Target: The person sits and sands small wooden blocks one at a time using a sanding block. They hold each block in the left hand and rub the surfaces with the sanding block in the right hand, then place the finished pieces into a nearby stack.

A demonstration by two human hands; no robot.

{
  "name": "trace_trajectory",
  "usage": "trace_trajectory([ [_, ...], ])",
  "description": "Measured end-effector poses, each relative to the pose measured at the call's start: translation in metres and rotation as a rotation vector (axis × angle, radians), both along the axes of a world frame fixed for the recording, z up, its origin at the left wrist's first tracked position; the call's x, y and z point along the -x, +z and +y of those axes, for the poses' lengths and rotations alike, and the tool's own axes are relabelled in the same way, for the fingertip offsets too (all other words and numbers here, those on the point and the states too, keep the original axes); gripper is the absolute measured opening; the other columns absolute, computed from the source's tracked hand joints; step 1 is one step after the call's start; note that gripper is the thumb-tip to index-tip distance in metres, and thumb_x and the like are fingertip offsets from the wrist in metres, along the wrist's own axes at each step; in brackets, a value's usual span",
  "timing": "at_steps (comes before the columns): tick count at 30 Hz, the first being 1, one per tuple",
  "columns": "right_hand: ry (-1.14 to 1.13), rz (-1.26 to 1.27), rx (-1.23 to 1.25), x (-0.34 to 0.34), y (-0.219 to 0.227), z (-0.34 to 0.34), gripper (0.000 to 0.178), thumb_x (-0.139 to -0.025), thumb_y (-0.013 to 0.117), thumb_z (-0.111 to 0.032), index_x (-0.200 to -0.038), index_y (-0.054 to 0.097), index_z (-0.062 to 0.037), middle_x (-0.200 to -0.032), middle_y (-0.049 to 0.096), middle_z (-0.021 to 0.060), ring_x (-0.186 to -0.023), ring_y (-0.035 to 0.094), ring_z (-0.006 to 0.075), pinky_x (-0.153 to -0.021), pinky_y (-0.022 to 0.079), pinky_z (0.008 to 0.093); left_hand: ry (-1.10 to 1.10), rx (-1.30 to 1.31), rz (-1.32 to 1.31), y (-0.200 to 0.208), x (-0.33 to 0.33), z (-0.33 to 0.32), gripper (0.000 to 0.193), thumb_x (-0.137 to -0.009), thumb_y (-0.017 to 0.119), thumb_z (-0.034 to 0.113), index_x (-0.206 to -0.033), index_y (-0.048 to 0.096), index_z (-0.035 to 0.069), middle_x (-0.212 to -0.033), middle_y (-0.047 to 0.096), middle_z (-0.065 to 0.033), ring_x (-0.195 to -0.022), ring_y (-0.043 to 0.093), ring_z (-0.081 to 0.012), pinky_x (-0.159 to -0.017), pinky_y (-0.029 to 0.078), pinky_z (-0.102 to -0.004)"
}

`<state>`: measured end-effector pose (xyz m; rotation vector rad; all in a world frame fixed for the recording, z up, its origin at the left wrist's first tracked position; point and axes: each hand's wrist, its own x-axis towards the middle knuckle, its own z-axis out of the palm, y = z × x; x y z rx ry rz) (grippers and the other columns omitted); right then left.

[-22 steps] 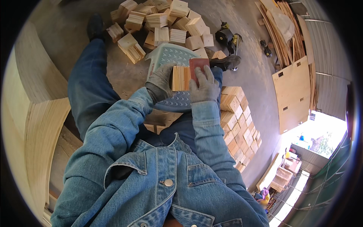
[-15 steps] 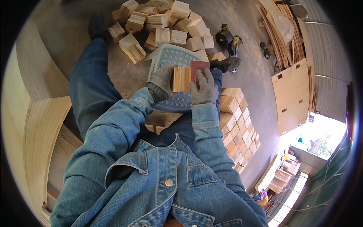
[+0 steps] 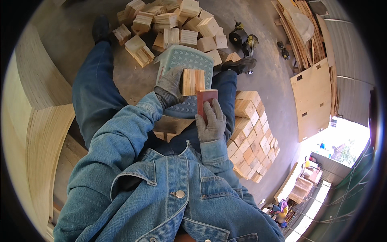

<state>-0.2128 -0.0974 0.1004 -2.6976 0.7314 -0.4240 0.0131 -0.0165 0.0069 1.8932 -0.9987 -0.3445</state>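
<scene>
In a grey glove, my left hand (image 3: 171,85) is closed round a plywood block (image 3: 193,82) whose layered edge faces up. The block is held over a pale green plastic stool (image 3: 189,56) with a raised pattern on its top. My right hand (image 3: 212,124), gloved too, grips a flat sanding block (image 3: 207,100) with a reddish-brown face. Its far end is just below the plywood block's lower right corner; whether the two touch I cannot tell.
Loose wooden blocks (image 3: 177,22) are heaped beyond the stool. Neatly stacked blocks (image 3: 254,139) stand to my right. Black and yellow power tools (image 3: 238,37) lie near my right shoe. Large curved plywood pieces (image 3: 44,72) rise on the left; boards (image 3: 316,99) lean at the right wall.
My right hand has drawn the sanding block down toward me, from beside the plywood block's right side to below its corner. My left hand has stayed nearly in place.
</scene>
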Motion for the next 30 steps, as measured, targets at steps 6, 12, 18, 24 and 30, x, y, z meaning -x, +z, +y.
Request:
trace_trajectory([
  [6,0.039,0.121,0.104,-0.077,0.005,-0.03,0.052,-0.088,0.077,-0.034,-0.139,0.07,-0.0243,-0.157,0.055,0.01,-0.126,0.06,0.0425,-0.106,0.05,0.0546,-0.05,0.179,0.216,-0.028,0.0,-0.001,0.092,-0.065,0.094,0.024,-0.143,0.05,0.008,-0.134,0.059,-0.0182,-0.128,0.059,-0.0358,-0.116,0.047,-0.0417],
  [12,-0.033,0.248,0.086,-0.132,0.006,-0.061,0.057,-0.091,0.073,-0.039,-0.146,0.065,-0.0286,-0.162,0.051,0.0075,-0.128,0.06,0.043,-0.108,0.049,0.0543,-0.061,0.126,0.276,-0.017,0.003,-0.004,0.106,-0.062,0.098,0.021,-0.151,0.042,0.006,-0.141,0.056,-0.0154,-0.132,0.056,-0.0314,-0.118,0.046,-0.0406],
  [18,0.026,0.154,0.073,-0.096,0.001,-0.034,0.057,-0.09,0.075,-0.04,-0.145,0.066,-0.0266,-0.161,0.051,0.0099,-0.125,0.059,0.044,-0.106,0.05,0.0546,-0.035,0.223,0.099,-0.024,-0.001,0.002,0.097,-0.066,0.095,0.026,-0.147,0.046,0.008,-0.137,0.058,-0.0173,-0.131,0.057,-0.0352,-0.116,0.047,-0.0432],
  [24,0.163,0.061,0.11,-0.025,0.006,0.014,0.059,-0.084,0.081,-0.034,-0.141,0.069,-0.0209,-0.156,0.055,0.0122,-0.124,0.06,0.0404,-0.104,0.049,0.0537,-0.101,0.154,0.035,-0.009,-0.005,-0.002,0.077,-0.074,0.091,0.034,-0.138,0.056,0.011,-0.134,0.059,-0.0189,-0.128,0.058,-0.0397,-0.114,0.047,-0.0479],
  [30,0.198,0.057,0.155,-0.035,0.013,0.015,0.058,-0.083,0.082,-0.03,-0.139,0.07,-0.0221,-0.155,0.056,0.0112,-0.124,0.06,0.0391,-0.103,0.049,0.0544,-0.064,0.171,0.036,-0.014,-0.004,0.0,0.079,-0.074,0.091,0.036,-0.14,0.055,0.011,-0.134,0.06,-0.0191,-0.127,0.059,-0.0401,-0.113,0.047,-0.0482],
])
